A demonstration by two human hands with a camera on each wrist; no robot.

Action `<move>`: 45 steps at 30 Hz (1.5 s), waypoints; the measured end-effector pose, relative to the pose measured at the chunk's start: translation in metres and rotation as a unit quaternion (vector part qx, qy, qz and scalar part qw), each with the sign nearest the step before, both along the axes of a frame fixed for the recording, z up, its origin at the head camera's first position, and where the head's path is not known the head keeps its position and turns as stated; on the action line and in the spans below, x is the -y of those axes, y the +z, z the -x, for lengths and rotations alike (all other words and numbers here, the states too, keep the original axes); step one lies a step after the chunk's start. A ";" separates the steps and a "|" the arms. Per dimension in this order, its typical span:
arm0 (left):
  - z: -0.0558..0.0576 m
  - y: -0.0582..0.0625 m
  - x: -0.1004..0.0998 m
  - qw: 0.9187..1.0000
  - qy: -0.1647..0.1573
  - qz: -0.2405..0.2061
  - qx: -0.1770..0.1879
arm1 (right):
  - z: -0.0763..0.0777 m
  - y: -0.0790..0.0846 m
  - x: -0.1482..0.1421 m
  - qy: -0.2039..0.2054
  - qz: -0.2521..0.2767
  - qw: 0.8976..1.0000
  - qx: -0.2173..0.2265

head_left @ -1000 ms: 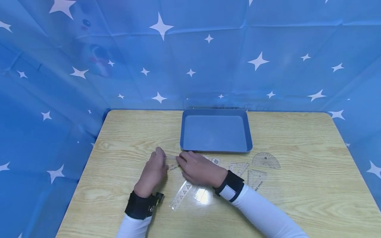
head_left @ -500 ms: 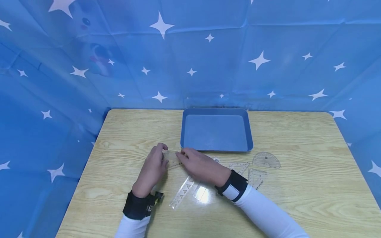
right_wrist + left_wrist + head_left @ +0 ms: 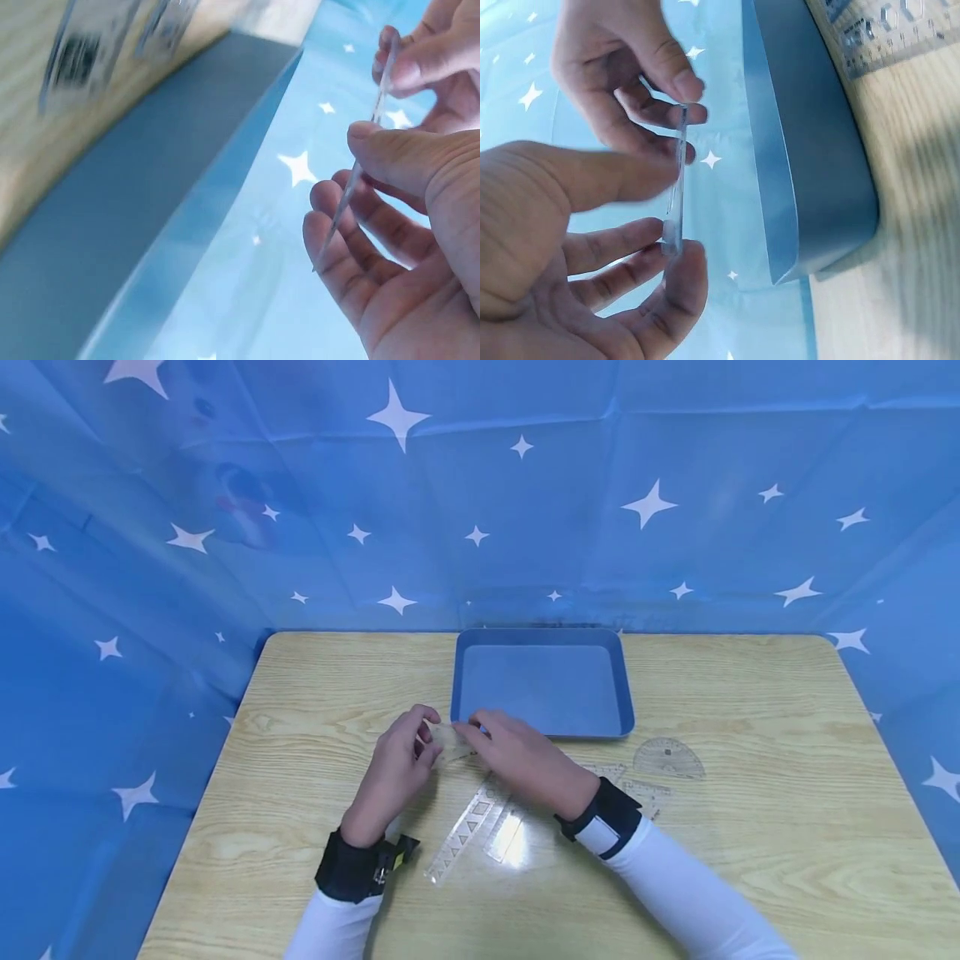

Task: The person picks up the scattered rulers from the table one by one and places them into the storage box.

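A blue backdrop [image 3: 540, 485] with white stars rises behind a wood-grain table [image 3: 787, 835], where a blue tray [image 3: 540, 693] sits at the far edge. Just off the tray's near left corner, the person's two hands hold a thin clear plastic piece [image 3: 452, 746] between them. The left hand [image 3: 396, 766] pinches one end between thumb and fingers; the right hand [image 3: 528, 766] pinches the other. Both wrist views show the piece nearly edge-on. On the near side of the tray lie a clear ruler [image 3: 459, 841] with triangular cutouts and, beside it, another clear strip [image 3: 501, 837]. Off the tray's near right corner lie a protractor [image 3: 669, 757] and two set squares [image 3: 609, 771], partly hidden by the right arm.
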State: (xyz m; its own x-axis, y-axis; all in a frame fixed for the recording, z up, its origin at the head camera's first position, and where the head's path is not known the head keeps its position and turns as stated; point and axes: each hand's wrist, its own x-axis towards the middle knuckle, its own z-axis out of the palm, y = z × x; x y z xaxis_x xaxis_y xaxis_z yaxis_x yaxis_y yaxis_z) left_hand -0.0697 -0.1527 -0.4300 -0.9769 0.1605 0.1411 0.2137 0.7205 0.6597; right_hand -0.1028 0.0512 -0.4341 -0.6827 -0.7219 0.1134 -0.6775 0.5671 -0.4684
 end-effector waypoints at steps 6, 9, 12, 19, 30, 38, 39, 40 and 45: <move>0.009 0.008 -0.010 1.000 -0.005 0.009 -0.019 | 0.009 0.005 -0.015 0.031 -0.009 0.992 -0.121; 0.013 0.013 -0.018 0.999 -0.013 0.023 -0.030 | 0.014 0.009 -0.023 0.049 -0.023 0.981 -0.188; 0.017 0.017 -0.025 0.998 -0.026 0.045 -0.034 | 0.020 0.013 -0.029 0.037 -0.037 0.976 -0.213; 0.035 0.021 -0.040 0.993 -0.065 0.092 -0.029 | 0.039 0.020 -0.043 0.018 -0.061 0.976 -0.209; 0.065 0.014 -0.055 0.988 -0.091 0.116 0.036 | 0.068 0.018 -0.054 0.038 -0.132 0.975 -0.173; 0.081 0.003 -0.061 0.984 -0.090 0.132 0.079 | 0.080 0.011 -0.052 0.043 -0.158 0.977 -0.137; 0.083 0.002 -0.061 0.983 -0.092 0.135 0.081 | 0.082 0.010 -0.052 0.042 -0.164 0.976 -0.133; 0.085 0.000 -0.061 0.982 -0.094 0.137 0.084 | 0.084 0.009 -0.051 0.041 -0.171 0.976 -0.129; 0.097 -0.002 -0.062 0.977 -0.104 0.164 0.090 | 0.094 0.008 -0.049 0.041 -0.196 0.974 -0.103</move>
